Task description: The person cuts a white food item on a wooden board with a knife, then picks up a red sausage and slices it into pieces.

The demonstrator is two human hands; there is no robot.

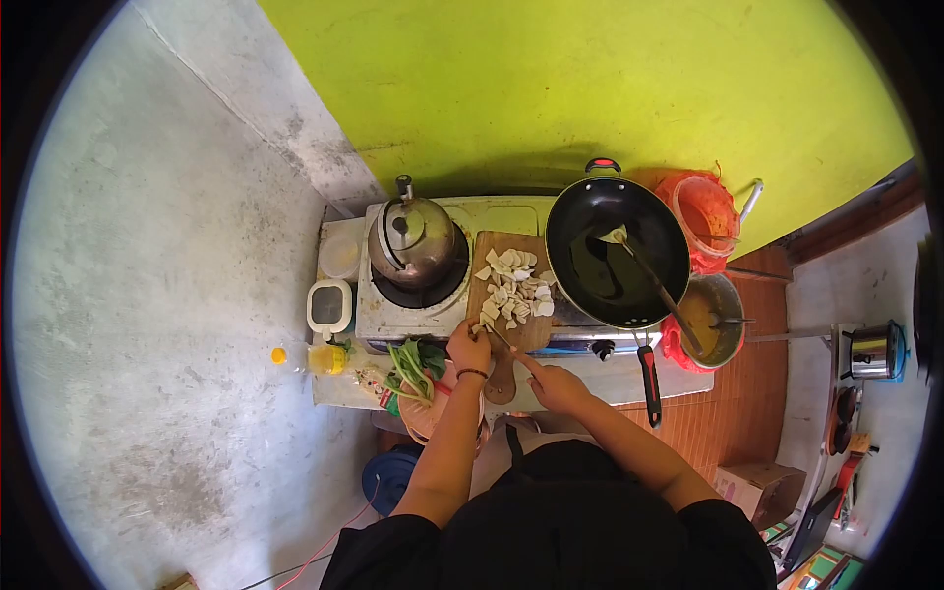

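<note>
My right hand (559,386) is closed around a knife (503,339), its index finger stretched along the blade toward the left. My left hand (469,347) is closed at the near left edge of a wooden cutting board (531,335), its fingertips pressed on a pale piece of food beside the blade. Chopped off-white slices (513,285), whose kind I cannot make out, lie heaped over the board. The board rests on the stove (393,320), with its rounded handle pointing toward my body.
A metal kettle (418,241) stands on the left burner. Right of the board sits a black wok (580,231) with oil and a spatula (644,270); its handle juts toward me. Further right are a pot of yellow batter (726,295) and a red-wrapped tub (703,202). Leafy greens (418,369) lie left.
</note>
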